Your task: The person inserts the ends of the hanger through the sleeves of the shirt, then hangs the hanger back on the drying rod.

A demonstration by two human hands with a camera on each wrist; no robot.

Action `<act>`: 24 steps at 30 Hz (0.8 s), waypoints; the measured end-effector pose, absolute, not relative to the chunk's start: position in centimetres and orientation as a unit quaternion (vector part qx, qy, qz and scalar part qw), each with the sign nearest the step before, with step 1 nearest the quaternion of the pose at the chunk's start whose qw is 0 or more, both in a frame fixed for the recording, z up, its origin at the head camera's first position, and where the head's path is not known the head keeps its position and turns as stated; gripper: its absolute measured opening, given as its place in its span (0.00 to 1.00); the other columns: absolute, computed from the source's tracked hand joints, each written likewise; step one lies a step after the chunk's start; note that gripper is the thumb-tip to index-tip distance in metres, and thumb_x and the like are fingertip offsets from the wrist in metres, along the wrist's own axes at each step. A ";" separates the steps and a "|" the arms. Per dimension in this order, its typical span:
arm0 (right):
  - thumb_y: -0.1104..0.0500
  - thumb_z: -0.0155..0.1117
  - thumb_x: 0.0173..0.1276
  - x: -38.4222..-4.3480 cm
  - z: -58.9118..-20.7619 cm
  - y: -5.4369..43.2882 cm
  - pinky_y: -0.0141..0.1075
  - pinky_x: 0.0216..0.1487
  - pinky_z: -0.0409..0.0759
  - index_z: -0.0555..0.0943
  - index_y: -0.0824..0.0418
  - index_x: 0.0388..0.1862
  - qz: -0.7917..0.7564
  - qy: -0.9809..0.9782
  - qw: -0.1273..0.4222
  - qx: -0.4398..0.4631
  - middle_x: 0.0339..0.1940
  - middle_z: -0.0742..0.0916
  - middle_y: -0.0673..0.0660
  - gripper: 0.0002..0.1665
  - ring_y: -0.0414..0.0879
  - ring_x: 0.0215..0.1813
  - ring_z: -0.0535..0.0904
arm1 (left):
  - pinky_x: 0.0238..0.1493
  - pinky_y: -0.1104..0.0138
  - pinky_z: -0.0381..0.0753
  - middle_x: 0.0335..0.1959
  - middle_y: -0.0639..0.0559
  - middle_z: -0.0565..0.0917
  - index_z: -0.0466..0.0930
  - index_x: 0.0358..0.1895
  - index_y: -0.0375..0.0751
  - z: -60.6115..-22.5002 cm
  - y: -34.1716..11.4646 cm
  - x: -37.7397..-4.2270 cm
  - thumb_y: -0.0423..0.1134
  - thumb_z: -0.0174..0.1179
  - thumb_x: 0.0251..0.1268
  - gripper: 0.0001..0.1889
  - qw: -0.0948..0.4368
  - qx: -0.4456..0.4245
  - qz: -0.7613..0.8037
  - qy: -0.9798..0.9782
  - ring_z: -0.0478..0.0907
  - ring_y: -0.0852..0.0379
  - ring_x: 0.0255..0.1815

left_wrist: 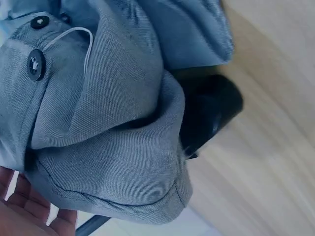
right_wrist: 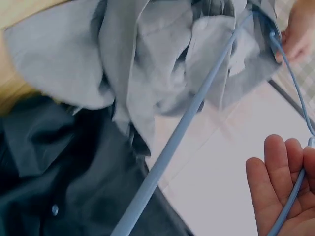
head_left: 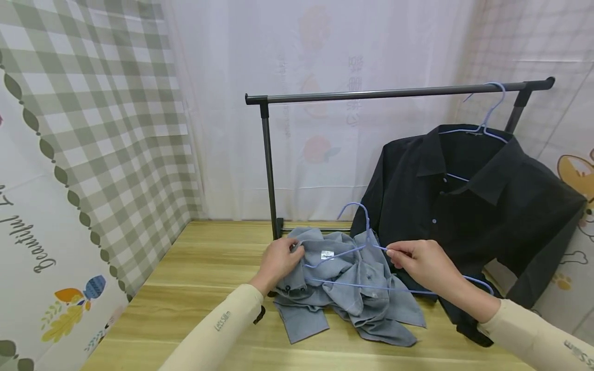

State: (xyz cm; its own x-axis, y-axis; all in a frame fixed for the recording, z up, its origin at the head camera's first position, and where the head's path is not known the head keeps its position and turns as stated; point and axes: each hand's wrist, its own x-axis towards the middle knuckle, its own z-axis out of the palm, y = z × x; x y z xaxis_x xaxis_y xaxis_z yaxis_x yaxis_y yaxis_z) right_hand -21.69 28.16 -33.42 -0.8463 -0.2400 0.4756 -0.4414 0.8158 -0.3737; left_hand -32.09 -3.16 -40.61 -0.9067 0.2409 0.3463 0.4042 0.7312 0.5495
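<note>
A crumpled grey button-up shirt (head_left: 341, 301) sits on the table, its collar label showing. My left hand (head_left: 278, 262) grips the shirt's edge at the collar and shoulder on the left side. My right hand (head_left: 424, 263) pinches the right shoulder wire of a blue hanger (head_left: 368, 226) between thumb and fingers. The hanger's left end reaches into the shirt near my left hand, while its right end sticks out past my right wrist. In the left wrist view, dark buttons (left_wrist: 36, 65) show on the grey cloth. The hanger's lower bar (right_wrist: 165, 152) crosses the right wrist view.
A black clothes rack (head_left: 371, 96) stands behind on the wood-grain table (head_left: 223, 309). From its right end hangs a black shirt (head_left: 403, 185) on another blue hanger (head_left: 494, 108), close to my right hand. A checked cloth (head_left: 139, 103) drapes the left side.
</note>
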 end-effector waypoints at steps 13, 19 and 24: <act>0.65 0.66 0.69 -24.2 -35.7 23.0 0.33 0.22 0.70 0.88 0.61 0.35 0.300 -0.913 0.237 0.146 0.21 0.80 0.47 0.05 0.40 0.21 0.71 | 0.47 0.59 0.78 0.45 0.51 0.84 0.86 0.48 0.44 -38.2 -1.6 -31.0 0.50 0.64 0.68 0.15 0.151 -0.264 -0.341 -0.889 0.80 0.53 0.46; 0.63 0.66 0.69 -24.7 -36.5 22.8 0.35 0.27 0.73 0.88 0.62 0.39 0.319 -0.906 0.259 0.104 0.28 0.86 0.50 0.05 0.42 0.27 0.75 | 0.39 0.60 0.76 0.41 0.50 0.81 0.86 0.51 0.40 -38.2 -2.4 -30.9 0.39 0.56 0.72 0.13 0.144 -0.290 -0.342 -0.882 0.76 0.54 0.38; 0.62 0.65 0.71 -24.5 -37.2 23.7 0.35 0.29 0.74 0.88 0.61 0.40 0.340 -0.893 0.284 0.082 0.30 0.87 0.50 0.06 0.43 0.28 0.76 | 0.48 0.55 0.78 0.47 0.46 0.83 0.84 0.54 0.38 -38.1 -3.7 -31.5 0.36 0.57 0.71 0.13 0.136 -0.296 -0.290 -0.900 0.80 0.48 0.47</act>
